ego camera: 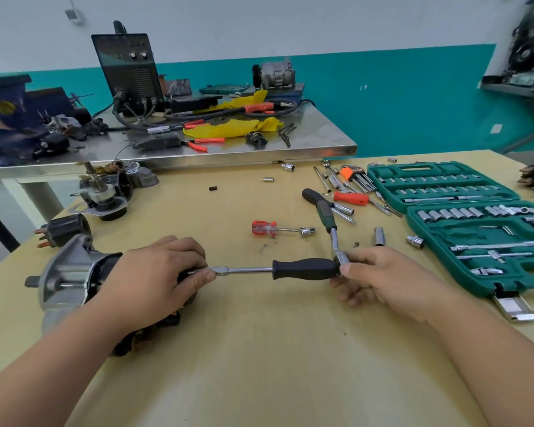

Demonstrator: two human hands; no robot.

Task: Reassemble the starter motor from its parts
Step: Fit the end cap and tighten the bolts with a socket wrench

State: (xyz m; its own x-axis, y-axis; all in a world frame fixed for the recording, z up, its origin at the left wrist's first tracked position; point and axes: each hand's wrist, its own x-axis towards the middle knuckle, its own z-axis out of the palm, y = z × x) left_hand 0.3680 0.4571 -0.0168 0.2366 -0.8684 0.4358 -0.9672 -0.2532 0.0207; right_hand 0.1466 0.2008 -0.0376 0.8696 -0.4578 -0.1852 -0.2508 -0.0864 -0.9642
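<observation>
Head cam, wide-angle, faces fwd & down, close over wooden table (259, 349).

Starter motor (71, 282) lying on its side on the bench (259, 359), gripped by the left hand (154, 272), whose fingertips (208, 275) touch the socket end of a black-handled driver (302, 269). The right hand (379, 280) pinches the head of a green-handled ratchet (327, 217) at the driver's butt. Open socket case (438, 238) at right.

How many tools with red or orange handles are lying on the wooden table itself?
2: a stubby red-handled driver mid-way across the wooden table, and an orange-handled tool farther back beside the green socket case. More may hide in the tool pile.
</observation>
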